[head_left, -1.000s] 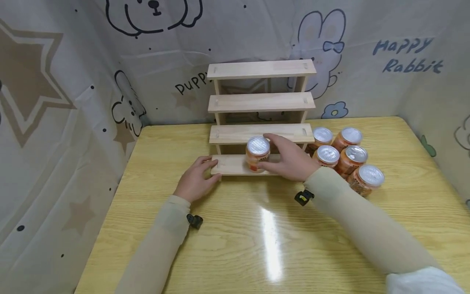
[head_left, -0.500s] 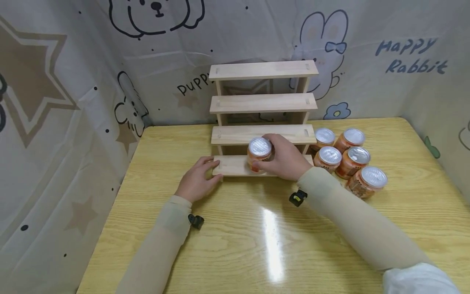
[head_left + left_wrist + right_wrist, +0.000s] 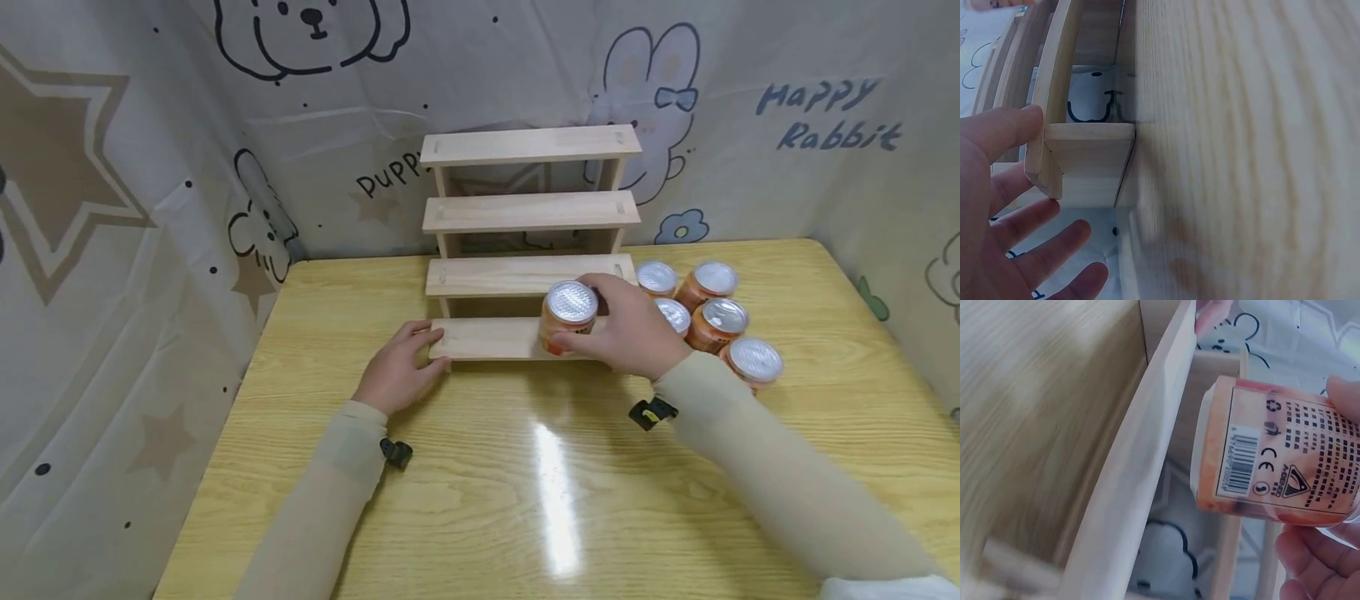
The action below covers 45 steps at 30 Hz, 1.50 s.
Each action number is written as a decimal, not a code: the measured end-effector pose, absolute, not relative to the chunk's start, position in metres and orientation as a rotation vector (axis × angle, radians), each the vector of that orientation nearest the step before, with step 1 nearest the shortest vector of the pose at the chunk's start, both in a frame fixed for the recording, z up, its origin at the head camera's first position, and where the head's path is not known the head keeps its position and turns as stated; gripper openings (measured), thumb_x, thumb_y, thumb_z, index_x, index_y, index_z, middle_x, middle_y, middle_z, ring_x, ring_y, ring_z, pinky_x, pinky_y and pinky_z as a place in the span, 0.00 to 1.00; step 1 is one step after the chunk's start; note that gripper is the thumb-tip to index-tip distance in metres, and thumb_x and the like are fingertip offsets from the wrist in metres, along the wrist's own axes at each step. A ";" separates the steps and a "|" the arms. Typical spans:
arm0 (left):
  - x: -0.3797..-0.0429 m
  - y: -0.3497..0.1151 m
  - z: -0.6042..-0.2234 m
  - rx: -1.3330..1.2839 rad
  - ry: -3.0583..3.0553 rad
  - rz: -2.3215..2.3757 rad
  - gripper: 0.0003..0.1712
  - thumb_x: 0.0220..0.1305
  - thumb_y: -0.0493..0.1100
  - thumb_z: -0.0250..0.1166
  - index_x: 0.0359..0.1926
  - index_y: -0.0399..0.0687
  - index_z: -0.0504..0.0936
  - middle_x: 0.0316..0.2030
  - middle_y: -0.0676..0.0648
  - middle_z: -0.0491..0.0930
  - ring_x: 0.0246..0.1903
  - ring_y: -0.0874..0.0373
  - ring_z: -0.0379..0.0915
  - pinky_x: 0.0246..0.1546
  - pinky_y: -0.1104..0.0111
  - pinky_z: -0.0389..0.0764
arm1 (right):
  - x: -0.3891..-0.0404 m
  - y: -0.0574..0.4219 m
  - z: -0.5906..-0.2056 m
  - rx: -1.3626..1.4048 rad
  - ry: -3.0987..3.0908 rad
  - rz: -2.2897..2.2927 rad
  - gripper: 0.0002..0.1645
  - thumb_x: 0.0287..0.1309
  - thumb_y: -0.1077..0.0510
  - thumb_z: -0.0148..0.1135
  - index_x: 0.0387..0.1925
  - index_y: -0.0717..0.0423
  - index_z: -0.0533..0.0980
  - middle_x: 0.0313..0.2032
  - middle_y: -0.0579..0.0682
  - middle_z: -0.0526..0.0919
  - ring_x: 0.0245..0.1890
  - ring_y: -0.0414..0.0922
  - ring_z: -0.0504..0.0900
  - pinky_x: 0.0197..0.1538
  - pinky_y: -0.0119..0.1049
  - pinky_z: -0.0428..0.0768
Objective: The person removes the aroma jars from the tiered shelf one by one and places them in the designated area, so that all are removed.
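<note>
A wooden step shelf (image 3: pixel 480 340) with several tiers stands against the back wall. My left hand (image 3: pixel 397 367) grips the left end of its lowest step, with thumb and index finger about the board in the left wrist view and the other fingers spread. Above the right part of that step, my right hand (image 3: pixel 637 329) holds a small orange can (image 3: pixel 571 317) with a silver lid, upright between thumb and fingers. The right wrist view shows the can's barcode label (image 3: pixel 1285 453) and a gap between its base and the step board (image 3: pixel 1132 465).
Several matching cans (image 3: pixel 718 323) stand grouped on the wood-grain table (image 3: pixel 450 500) to the right of the shelf, partly behind my right hand and forearm. A patterned cloth (image 3: pixel 337 125) hangs behind and along the sides.
The can has moved right along the lowest step and up off it in my right hand. My left hand has stayed on the shelf's end.
</note>
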<state>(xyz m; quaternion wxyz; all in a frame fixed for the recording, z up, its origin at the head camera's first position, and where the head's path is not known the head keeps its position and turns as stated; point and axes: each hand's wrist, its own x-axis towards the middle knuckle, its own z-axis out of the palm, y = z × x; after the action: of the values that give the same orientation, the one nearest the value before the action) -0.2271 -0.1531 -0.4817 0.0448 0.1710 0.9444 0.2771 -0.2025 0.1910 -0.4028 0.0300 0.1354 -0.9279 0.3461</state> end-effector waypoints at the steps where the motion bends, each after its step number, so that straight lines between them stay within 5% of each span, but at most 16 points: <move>1: -0.227 -0.154 -0.481 0.518 2.884 0.846 0.32 0.71 0.59 0.63 0.71 0.53 0.73 0.72 0.49 0.64 0.68 0.46 0.65 0.65 0.48 0.72 | -0.199 0.195 -0.402 0.409 -2.860 1.052 0.48 0.47 0.33 0.77 0.62 0.56 0.72 0.54 0.51 0.79 0.51 0.48 0.79 0.54 0.49 0.78; 17: -0.230 -0.156 -0.481 0.497 2.860 0.866 0.32 0.71 0.58 0.62 0.71 0.54 0.72 0.73 0.50 0.63 0.69 0.46 0.63 0.65 0.48 0.71 | -0.153 0.277 -0.409 0.302 -2.857 0.807 0.43 0.47 0.37 0.79 0.55 0.62 0.76 0.46 0.56 0.82 0.41 0.51 0.79 0.40 0.46 0.78; 25: -0.228 -0.155 -0.479 0.474 2.858 0.870 0.32 0.71 0.58 0.63 0.72 0.54 0.72 0.73 0.50 0.62 0.70 0.46 0.63 0.65 0.47 0.71 | -0.145 0.300 -0.423 0.352 -2.860 0.647 0.48 0.44 0.39 0.81 0.56 0.68 0.75 0.47 0.65 0.82 0.47 0.59 0.76 0.44 0.50 0.59; 38: -0.227 -0.152 -0.481 0.492 2.863 0.879 0.32 0.71 0.58 0.63 0.71 0.54 0.73 0.72 0.49 0.63 0.69 0.46 0.64 0.65 0.47 0.71 | -0.148 0.302 -0.442 0.413 -2.948 0.540 0.47 0.44 0.33 0.78 0.56 0.63 0.78 0.47 0.59 0.85 0.46 0.56 0.75 0.45 0.53 0.57; 45: -0.226 -0.152 -0.482 0.486 2.865 0.877 0.32 0.71 0.58 0.63 0.71 0.54 0.72 0.72 0.49 0.63 0.70 0.46 0.63 0.65 0.47 0.70 | -0.147 0.305 -0.442 0.396 -3.018 0.534 0.49 0.46 0.33 0.77 0.57 0.65 0.76 0.51 0.64 0.83 0.52 0.62 0.76 0.58 0.65 0.55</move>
<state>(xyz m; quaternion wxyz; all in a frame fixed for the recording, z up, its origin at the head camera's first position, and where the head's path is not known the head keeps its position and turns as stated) -0.2265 -0.1517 -0.4820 0.0531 0.1600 0.9425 0.2887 -0.1472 0.3053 -0.4416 0.0255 0.1281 -0.9763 0.1728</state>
